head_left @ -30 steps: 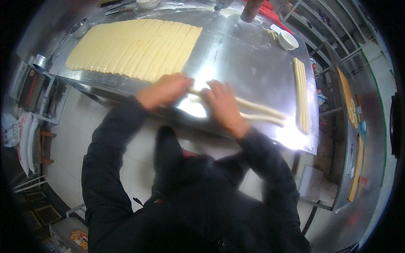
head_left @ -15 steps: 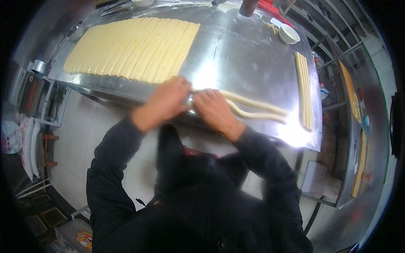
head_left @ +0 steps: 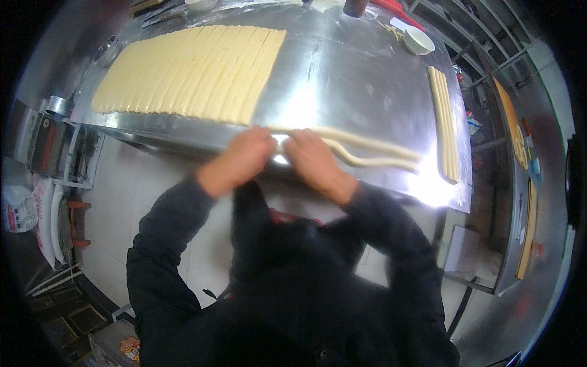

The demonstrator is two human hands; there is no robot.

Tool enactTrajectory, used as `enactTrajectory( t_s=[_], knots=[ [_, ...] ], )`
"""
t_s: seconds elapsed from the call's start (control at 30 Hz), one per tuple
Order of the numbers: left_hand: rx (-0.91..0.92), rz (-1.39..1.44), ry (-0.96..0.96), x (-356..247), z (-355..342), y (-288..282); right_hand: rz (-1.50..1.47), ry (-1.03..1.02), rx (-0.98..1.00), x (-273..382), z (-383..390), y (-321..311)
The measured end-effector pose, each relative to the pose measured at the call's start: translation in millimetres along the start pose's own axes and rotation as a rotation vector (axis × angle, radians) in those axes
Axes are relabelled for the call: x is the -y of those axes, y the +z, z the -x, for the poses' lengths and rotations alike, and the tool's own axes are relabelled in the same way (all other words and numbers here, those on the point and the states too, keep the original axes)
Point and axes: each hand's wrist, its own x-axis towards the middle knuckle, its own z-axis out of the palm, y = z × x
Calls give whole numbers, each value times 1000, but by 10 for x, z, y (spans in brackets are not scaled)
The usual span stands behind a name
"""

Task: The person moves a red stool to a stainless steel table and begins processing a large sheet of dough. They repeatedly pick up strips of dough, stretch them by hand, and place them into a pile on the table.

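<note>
At the near edge of the metal table, a long pale dough rope (head_left: pixel 367 161) lies doubled into two strands running off to the right. The fingers of my right hand (head_left: pixel 315 160) are curled over the dough near its left end. Close beside it, my left hand (head_left: pixel 244 158) has its fingers bent and pinched at the same end; the bit of dough inside is mostly covered and slightly blurred. To the left lies a wide yellow dough sheet (head_left: pixel 189 73) cut into many narrow strips. Several finished-looking straight dough strands (head_left: pixel 443 125) rest side by side at the right end.
The shiny steel table (head_left: pixel 342 79) reflects bright light. A white bowl (head_left: pixel 419 41) and a dark cylinder (head_left: pixel 354 7) stand along its far side. A metal bowl (head_left: pixel 108 51) is at the far left. White sacks (head_left: pixel 46 214) and a small wooden stool (head_left: pixel 79 223) are on the floor at left.
My left hand has come slightly down and nearer to me, away from the cut sheet. My right hand stays on the dough rope, almost in place. The whole view has shifted a little.
</note>
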Motion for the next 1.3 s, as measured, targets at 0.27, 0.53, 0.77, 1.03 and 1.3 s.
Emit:
enactTrajectory(
  t_s=[0.27,0.53,0.77,1.03,1.3],
  knots=[
    [-3,-82,-2,-74,2,-31,13,30,-1,-21,70,-157],
    [-27,-94,18,-81,-24,-41,-29,69,-32,-121,179,-224],
    [-8,-158,86,-127,-174,14,-17,92,-75,-204,297,-263],
    [8,-401,111,-436,-414,210,84,141,-99,-436,605,-356],
    [-69,-393,204,-753,-755,402,124,214,-142,-699,987,-517]
  ],
)
